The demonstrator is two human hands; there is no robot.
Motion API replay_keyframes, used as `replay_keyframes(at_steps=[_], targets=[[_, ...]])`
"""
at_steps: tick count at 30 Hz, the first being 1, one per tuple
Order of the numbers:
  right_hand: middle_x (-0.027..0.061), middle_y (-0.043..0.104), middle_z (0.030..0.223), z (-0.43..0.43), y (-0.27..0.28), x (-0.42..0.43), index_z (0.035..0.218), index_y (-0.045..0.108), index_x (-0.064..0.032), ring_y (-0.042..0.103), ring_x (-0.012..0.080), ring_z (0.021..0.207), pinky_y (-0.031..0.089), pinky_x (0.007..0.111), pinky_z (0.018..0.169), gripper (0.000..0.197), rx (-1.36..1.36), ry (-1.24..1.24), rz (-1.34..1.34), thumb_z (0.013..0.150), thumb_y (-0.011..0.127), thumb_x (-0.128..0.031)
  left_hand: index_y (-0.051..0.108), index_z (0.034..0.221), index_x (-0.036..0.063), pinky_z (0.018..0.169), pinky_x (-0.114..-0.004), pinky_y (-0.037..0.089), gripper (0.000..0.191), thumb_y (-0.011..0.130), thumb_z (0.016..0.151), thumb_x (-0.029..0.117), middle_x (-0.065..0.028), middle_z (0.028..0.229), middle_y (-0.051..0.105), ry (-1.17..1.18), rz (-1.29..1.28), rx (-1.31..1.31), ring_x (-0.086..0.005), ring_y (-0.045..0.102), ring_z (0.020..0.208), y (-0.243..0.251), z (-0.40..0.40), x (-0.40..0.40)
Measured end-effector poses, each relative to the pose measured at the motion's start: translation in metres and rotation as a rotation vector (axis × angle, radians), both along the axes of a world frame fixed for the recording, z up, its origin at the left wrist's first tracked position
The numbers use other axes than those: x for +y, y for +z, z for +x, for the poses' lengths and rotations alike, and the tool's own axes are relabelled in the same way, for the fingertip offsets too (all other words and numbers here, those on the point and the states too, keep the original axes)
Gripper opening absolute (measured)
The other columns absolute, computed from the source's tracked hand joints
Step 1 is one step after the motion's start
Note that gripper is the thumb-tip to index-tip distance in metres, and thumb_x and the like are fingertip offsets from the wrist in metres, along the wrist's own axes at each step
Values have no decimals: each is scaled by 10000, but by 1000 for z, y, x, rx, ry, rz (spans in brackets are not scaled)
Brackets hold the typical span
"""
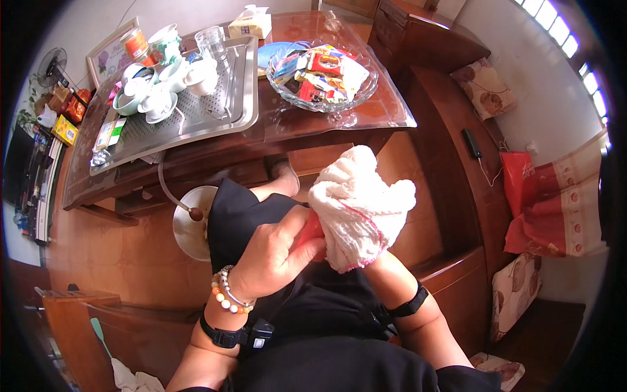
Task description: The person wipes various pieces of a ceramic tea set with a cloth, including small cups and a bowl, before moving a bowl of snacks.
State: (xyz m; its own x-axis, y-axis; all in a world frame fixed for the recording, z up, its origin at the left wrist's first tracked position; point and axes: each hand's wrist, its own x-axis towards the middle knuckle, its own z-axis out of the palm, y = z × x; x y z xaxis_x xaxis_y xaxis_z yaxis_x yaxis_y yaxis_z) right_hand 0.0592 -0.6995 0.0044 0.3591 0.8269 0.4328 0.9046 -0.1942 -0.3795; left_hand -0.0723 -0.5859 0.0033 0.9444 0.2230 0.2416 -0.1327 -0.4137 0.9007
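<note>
My left hand (279,252) is closed around a red object (312,235), mostly hidden by the fingers, whose exact kind I cannot tell. Against it is my right hand (377,230), covered by a white knitted glove (360,201) with a pink edge at the wrist. The glove is bulky and creased, so its fingers and any grip inside do not show. Both hands are in front of my black clothing, above my lap. A bracelet of orange and white beads (228,299) and a silver bangle sit on my left wrist.
Ahead stands a wooden table (274,115) with a steel tea tray (205,132) bearing cups, and a glass bowl (323,105) of wrapped snacks. A hose (169,188) hangs into a white bucket (183,245) on the floor. A wooden bench (455,181) runs along the right.
</note>
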Motion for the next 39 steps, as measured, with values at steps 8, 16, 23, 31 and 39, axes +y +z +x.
replay_keyframes(at_steps=[8,16,23,31,39], targets=[[84,564,701,29,21,-6,756,624,-70,569,281,667,456,388,640,196,-93,-124,92,623,672,-205,580,1193,2,778,-221,455,331,466,1041,274,-9,959,642,199,-791,-155,-63,571,860,-8,-3,5],[116,614,1057,-28,-30,-8,1156,579,-46,595,193,949,483,341,770,449,809,-135,123,798,706,-286,639,1079,8,821,-235,463,401,446,1043,358,-26,976,668,336,-716,-107,-81,588,876,-22,25,-5],[0,603,847,-24,-2,-2,1020,585,-95,572,95,771,494,241,705,349,-195,-291,-186,829,712,-359,608,1228,-27,897,-237,460,414,447,1049,310,-44,1104,666,317,-787,-70,-91,597,982,-35,26,-4],[128,656,894,-9,-51,-1,1013,648,-48,633,296,779,503,389,688,289,320,38,514,742,647,-150,563,859,27,630,-167,390,288,498,1038,243,70,750,536,274,-574,10,0,450,707,-27,26,-14],[86,551,761,-3,-23,-8,930,612,-44,563,242,595,461,379,506,187,129,-293,117,832,579,-200,581,1006,98,380,-220,310,310,449,1034,377,15,657,526,-124,-1339,59,-69,416,441,-27,14,-1]])
